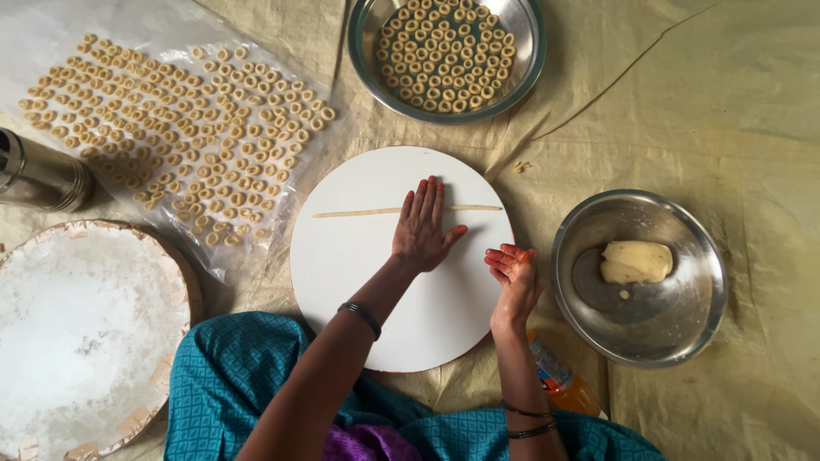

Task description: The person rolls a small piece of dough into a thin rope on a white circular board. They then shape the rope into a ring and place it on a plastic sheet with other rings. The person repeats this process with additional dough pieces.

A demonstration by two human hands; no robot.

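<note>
Left hand [421,226] lay flat, fingers spread, on dough rope [359,212] on round board [384,290]; right hand [512,275] curled, empty. Steel bowl [683,333] of dough at 3 o'clock, ring-filled bowl [521,77] at 12.

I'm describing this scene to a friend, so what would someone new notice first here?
First, the left hand pressed flat on a thin dough rope across the round white board at centre, with the right hand curled at the board's edge. Next, the many small dough rings spread on a clear plastic sheet at upper left, and more rings in a steel bowl at the top.
</note>
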